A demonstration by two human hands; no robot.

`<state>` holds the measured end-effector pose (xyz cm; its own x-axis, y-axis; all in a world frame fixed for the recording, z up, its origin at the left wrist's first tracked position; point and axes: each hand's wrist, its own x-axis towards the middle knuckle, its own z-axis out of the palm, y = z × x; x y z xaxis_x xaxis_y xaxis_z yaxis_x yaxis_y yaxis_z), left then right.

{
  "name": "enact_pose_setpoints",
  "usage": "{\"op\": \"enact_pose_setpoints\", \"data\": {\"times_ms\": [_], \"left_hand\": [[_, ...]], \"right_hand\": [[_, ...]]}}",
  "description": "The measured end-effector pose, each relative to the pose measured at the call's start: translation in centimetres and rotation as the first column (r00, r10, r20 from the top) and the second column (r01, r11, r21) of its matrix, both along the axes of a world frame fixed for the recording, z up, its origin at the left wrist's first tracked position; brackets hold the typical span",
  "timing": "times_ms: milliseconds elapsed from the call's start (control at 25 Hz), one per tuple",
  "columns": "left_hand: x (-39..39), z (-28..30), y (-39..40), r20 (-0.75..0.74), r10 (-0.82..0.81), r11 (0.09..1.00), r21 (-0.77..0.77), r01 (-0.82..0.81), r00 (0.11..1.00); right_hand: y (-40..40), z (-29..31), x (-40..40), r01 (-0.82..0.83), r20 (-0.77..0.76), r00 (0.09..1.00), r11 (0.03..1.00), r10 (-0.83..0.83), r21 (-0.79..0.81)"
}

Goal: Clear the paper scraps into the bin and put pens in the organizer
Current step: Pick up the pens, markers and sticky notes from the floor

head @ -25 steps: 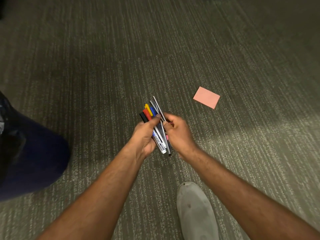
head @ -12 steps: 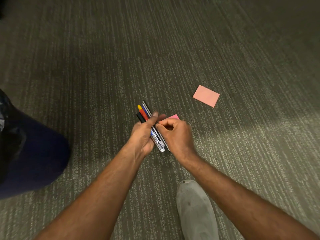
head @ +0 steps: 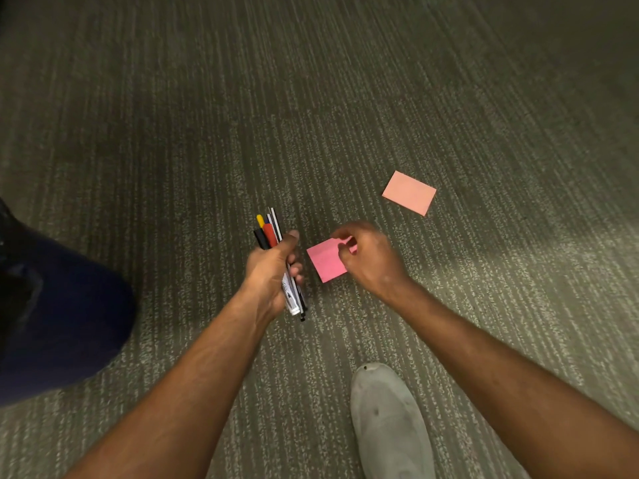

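The left hand keeps the pens bundled in a closed fist, likely so the right hand stays free for scraps. Its fingers pinch the bright pink paper scrap; a paler scrap lies on the carpet beyond them (bin and organizer out of view).

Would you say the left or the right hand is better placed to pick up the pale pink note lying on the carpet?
The right hand, probably. It is nearer the pale pink note and pinches only the bright pink note, while the left hand's grip is full of pens.
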<state>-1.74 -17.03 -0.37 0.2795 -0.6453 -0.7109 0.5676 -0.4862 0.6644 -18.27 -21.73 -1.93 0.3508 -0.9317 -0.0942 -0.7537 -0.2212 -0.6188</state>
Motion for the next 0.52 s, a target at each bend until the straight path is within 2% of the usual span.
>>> {"op": "enact_pose_setpoints", "data": {"times_ms": [80, 160, 200, 320, 520], "left_hand": [[0.0, -0.1, 0.2, -0.006, -0.052, 0.999, -0.001, 0.052, 0.999], [-0.1, -0.3, 0.3, -0.011, -0.071, 0.997, -0.002, 0.071, 0.997], [-0.1, -0.3, 0.3, -0.018, -0.069, 0.998, -0.003, 0.069, 0.997], [-0.3, -0.7, -0.3, -0.031, -0.053, 0.999, -0.002, 0.053, 0.998], [-1.4, -1.5, -1.6, -0.104, -0.042, 0.999, -0.01, 0.042, 0.994]], "right_hand": [[-1.4, -0.3, -0.1, -0.196, -0.21, 0.953, 0.973, 0.219, 0.125], [-2.3, -0.6, 0.4, -0.282, -0.352, 0.862, 0.921, 0.366, 0.268], [-2.6, -0.8, 0.6, -0.304, -0.396, 0.826, 0.909, 0.401, 0.286], [-3.8, -1.3, 1.2, -0.293, -0.462, 0.79, 0.91, 0.403, 0.292], [-6.0, -1.3, 0.3, -0.2, -0.483, 0.774, 0.881, 0.41, 0.429]]}}
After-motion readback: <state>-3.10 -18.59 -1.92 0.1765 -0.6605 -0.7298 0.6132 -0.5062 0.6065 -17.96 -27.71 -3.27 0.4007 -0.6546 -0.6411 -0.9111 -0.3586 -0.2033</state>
